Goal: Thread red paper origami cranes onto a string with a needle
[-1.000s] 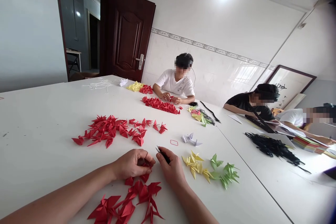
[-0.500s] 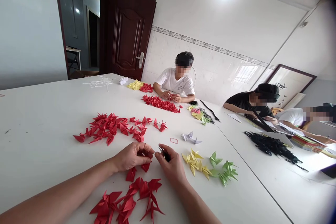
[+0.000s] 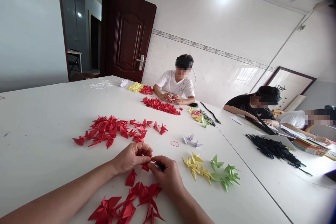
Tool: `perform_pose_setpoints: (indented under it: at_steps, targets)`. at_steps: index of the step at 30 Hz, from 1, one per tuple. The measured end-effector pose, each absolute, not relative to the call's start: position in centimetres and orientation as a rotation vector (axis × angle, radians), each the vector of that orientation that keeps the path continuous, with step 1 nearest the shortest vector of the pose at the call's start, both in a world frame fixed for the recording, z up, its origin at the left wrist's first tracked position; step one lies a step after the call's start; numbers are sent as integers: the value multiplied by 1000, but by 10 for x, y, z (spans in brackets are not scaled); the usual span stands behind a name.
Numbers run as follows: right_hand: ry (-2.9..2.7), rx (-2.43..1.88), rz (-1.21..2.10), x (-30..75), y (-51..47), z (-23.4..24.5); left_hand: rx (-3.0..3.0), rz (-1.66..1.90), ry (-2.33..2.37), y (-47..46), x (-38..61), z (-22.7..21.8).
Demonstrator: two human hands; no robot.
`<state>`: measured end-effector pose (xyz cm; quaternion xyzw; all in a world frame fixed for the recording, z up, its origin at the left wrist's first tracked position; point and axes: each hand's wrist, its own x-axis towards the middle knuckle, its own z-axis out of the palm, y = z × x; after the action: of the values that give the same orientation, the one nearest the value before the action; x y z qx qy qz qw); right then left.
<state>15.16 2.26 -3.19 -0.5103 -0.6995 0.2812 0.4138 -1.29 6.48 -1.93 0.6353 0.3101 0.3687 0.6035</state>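
Pinched in the fingers of my left hand [image 3: 127, 158] is a red paper crane [image 3: 145, 167], mostly covered by the fingers. My right hand [image 3: 169, 178] is closed around a small black tool [image 3: 159, 165] with a metallic tip; its exact kind is hard to make out. The fingertips of both hands meet at the crane. Just below them on the white table lie several red cranes [image 3: 126, 199]. Beyond my left hand spreads a larger pile of red cranes [image 3: 110, 127]. Yellow cranes [image 3: 195, 164] and green cranes [image 3: 227, 173] lie right of my right hand.
White cranes [image 3: 191, 140] lie past my hands. A person in white [image 3: 174, 84] sits across, handling red paper behind a row of red cranes [image 3: 161, 105]. Black cords [image 3: 275, 150] lie at the right, near two more people. White strings [image 3: 98, 84] lie far left.
My right hand has moved left with the tool, closing the gap to my left hand and the red crane. The view has tilted slightly.
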Motion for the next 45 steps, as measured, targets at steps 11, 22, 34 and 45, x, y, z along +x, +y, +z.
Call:
perform_pose_setpoints:
  at_steps: [11,22,34,45]
  targets:
    - [-1683,-1292,668,155,26,-31,1559,827,781,67,-17,-26]
    - [-1509,-1245,730,155,31,-28,1510,867,712,68,-13,-32]
    - [-1543,-1259,756,155,29,-34,1455,936,723,65,-13,-24]
    - [-1579,-1262,760,156,27,-33,1369,966,671,68,-13,-24]
